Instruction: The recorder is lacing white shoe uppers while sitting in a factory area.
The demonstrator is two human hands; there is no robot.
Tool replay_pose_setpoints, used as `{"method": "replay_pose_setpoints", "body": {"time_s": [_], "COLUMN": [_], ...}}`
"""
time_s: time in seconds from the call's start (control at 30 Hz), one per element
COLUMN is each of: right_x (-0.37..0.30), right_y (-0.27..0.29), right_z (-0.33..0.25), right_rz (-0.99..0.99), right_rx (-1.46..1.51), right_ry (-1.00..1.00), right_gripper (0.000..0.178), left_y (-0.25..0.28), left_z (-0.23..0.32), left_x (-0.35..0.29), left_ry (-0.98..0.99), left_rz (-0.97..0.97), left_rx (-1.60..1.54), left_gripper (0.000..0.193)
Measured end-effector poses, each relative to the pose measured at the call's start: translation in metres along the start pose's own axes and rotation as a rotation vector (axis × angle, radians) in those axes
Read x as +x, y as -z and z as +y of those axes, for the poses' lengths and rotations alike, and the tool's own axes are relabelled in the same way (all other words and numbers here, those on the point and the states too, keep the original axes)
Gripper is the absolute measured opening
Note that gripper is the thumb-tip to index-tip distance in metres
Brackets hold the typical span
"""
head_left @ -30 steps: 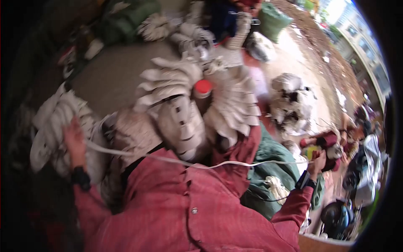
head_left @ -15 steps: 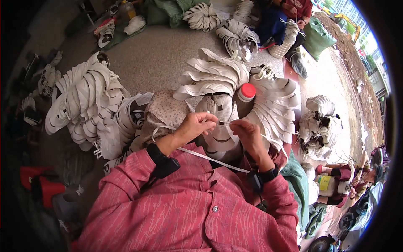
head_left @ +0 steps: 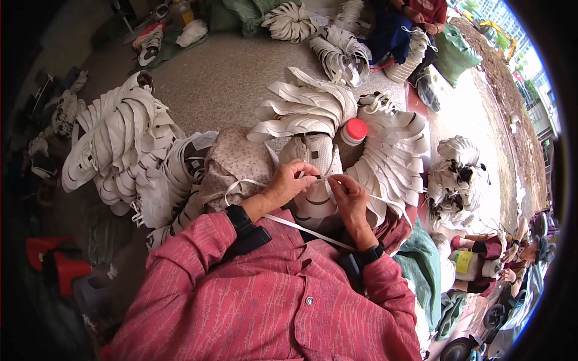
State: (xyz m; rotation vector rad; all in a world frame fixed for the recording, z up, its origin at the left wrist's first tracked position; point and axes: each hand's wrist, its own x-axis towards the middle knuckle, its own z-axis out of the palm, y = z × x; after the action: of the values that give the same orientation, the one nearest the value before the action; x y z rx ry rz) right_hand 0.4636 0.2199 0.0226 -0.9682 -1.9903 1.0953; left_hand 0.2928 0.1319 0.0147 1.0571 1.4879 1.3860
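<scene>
In front of my lap sits a white shoe upper (head_left: 318,150), its toe toward me and partly covered by my hands. A flat white shoelace (head_left: 295,225) loops past my left wrist and runs slantwise over my lap to my right wrist. My left hand (head_left: 290,183) is pinched at the upper's lacing area, with its fingertips close to the lace. My right hand (head_left: 351,195) pinches the lace over the same upper, nearly touching the left fingertips. The small spot between the fingertips is partly hidden.
Nested stacks of white uppers stand ahead (head_left: 304,108), at right (head_left: 391,150) and at left (head_left: 117,135). A red-lidded jar (head_left: 355,130) is wedged beside the upper. Another person's hands (head_left: 421,21) work at a stack farther off. A red plastic object (head_left: 69,271) lies at lower left.
My left hand has shifted slightly right and my right hand slightly left and down, so the fingertips are closer together. The lace loop by my left wrist moved right a little.
</scene>
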Motion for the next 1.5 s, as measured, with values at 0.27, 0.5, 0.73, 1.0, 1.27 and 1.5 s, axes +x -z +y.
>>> {"method": "replay_pose_setpoints", "body": {"time_s": [0.27,0.5,0.73,1.0,1.27,1.5], "right_x": [0.006,0.011,0.003,0.004,0.003,0.012], "right_y": [0.0,-0.005,-0.006,-0.006,-0.007,-0.009], "right_z": [0.001,0.001,0.006,0.005,0.004,-0.007], "right_rz": [-0.123,-0.112,-0.122,-0.126,-0.134,-0.214], "right_rx": [-0.018,0.056,0.142,0.076,0.003,-0.161], "right_ry": [0.208,0.191,0.077,0.153,0.205,0.298], "right_gripper": [0.009,0.009,0.008,0.007,0.007,0.01], "left_y": [0.0,0.002,-0.002,0.0,0.0,0.005], "left_z": [-0.006,-0.002,-0.004,-0.003,-0.003,0.007], "left_x": [0.002,0.001,0.002,0.002,0.001,-0.002], "left_ry": [0.002,-0.036,-0.082,-0.051,-0.077,-0.204], "left_rz": [0.003,0.014,0.071,0.037,0.04,0.076], "left_rx": [-0.01,0.034,0.039,0.071,0.083,0.346], "left_gripper": [0.012,0.01,0.006,0.006,0.006,0.013]}}
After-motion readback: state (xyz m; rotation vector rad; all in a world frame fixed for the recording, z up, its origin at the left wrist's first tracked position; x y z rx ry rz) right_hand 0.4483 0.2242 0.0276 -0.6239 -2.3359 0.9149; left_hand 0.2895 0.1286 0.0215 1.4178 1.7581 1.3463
